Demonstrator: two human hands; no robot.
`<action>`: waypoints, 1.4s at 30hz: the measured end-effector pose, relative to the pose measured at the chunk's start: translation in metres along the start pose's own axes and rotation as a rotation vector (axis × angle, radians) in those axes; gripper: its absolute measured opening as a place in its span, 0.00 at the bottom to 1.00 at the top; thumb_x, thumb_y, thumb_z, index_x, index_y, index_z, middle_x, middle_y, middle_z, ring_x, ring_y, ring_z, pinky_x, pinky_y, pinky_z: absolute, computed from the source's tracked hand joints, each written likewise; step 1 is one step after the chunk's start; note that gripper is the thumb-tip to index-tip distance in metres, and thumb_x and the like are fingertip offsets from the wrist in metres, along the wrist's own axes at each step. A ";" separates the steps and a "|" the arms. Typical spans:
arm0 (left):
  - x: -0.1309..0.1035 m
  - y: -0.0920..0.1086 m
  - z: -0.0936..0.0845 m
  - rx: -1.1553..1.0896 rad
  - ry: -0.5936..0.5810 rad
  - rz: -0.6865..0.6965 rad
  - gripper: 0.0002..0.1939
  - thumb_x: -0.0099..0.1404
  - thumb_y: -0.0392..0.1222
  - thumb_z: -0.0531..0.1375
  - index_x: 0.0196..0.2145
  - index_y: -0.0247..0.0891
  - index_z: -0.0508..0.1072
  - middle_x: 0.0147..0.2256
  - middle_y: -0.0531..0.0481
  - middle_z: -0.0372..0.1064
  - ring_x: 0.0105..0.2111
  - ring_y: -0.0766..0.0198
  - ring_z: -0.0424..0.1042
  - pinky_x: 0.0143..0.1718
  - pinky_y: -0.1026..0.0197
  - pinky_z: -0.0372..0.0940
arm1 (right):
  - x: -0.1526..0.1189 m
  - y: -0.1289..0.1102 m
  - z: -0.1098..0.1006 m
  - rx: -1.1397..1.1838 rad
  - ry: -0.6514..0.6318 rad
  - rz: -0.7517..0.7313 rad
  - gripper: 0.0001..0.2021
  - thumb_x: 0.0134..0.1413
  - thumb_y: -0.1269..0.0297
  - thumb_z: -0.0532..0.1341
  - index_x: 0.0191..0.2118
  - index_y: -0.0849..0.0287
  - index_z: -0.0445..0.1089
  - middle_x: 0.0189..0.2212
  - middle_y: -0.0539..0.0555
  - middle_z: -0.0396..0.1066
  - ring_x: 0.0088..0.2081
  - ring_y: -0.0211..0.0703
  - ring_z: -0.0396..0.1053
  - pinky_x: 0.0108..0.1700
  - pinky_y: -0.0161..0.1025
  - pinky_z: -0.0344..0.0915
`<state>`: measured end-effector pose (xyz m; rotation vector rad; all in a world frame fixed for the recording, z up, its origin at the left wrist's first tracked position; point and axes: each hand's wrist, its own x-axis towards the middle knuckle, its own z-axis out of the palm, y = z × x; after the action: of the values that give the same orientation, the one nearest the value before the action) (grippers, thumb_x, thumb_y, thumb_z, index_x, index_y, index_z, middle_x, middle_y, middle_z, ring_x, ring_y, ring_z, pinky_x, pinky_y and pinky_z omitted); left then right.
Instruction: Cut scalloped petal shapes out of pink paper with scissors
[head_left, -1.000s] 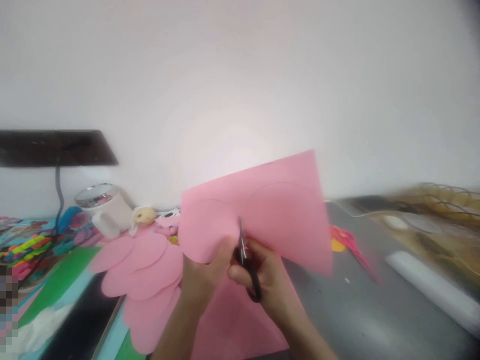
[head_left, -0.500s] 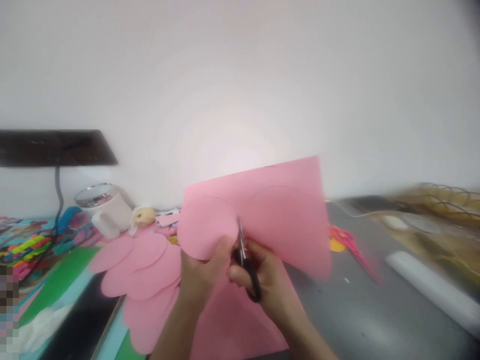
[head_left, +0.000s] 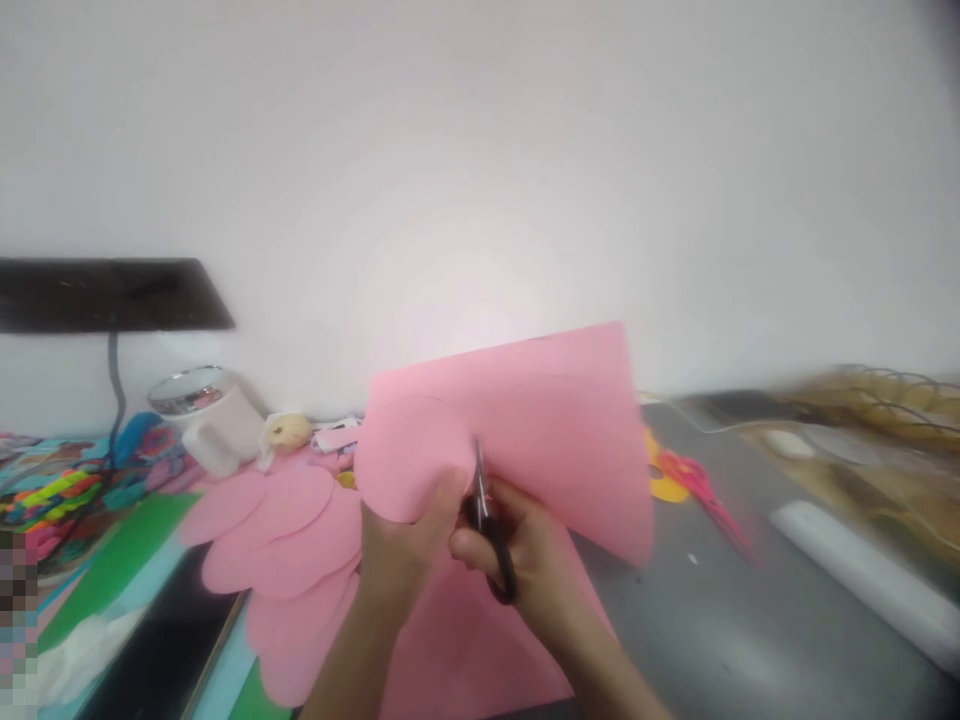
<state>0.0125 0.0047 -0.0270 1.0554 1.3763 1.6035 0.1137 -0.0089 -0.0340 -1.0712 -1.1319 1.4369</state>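
Note:
A raised pink sheet (head_left: 559,430) has a pink paper circle (head_left: 409,455) lying over its left part. My left hand (head_left: 412,545) pinches the circle at its lower right edge, thumb on top. In my right hand (head_left: 529,550) are black-handled scissors (head_left: 499,560), their blades pointing up at the circle's right edge. The blades look almost closed, with the sheet curving away to their right. Below my hands another pink sheet (head_left: 465,640) lies on the grey table (head_left: 697,640). Several cut pink circles (head_left: 300,550) overlap to the left.
Pink scissors (head_left: 705,495) and a yellow paper piece (head_left: 666,480) lie to the right, near a white roll (head_left: 862,575). A white mug-like container (head_left: 225,425) stands at the back left beside colourful craft items (head_left: 60,500). A wall rises behind.
The raised sheet's right side has shifted slightly left and bends more, uncovering more of the yellow piece. My right hand and the scissors have moved slightly left.

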 end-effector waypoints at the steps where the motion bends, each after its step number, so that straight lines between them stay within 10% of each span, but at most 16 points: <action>1: -0.001 0.002 0.000 0.003 -0.017 -0.018 0.08 0.49 0.44 0.65 0.25 0.36 0.75 0.23 0.48 0.74 0.28 0.57 0.74 0.30 0.58 0.70 | 0.001 0.001 0.000 0.022 0.000 -0.018 0.16 0.32 0.59 0.72 0.24 0.56 0.65 0.18 0.45 0.61 0.22 0.36 0.55 0.24 0.34 0.55; 42: 0.010 -0.009 -0.010 -0.036 -0.084 -0.007 0.09 0.45 0.40 0.67 0.26 0.36 0.74 0.22 0.51 0.71 0.25 0.62 0.71 0.26 0.63 0.67 | 0.001 0.004 -0.002 -0.004 0.008 0.003 0.12 0.36 0.65 0.68 0.28 0.57 0.65 0.18 0.44 0.61 0.22 0.36 0.56 0.25 0.34 0.55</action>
<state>-0.0006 0.0112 -0.0355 1.0835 1.2888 1.5558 0.1150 -0.0079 -0.0388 -1.0810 -1.1277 1.4322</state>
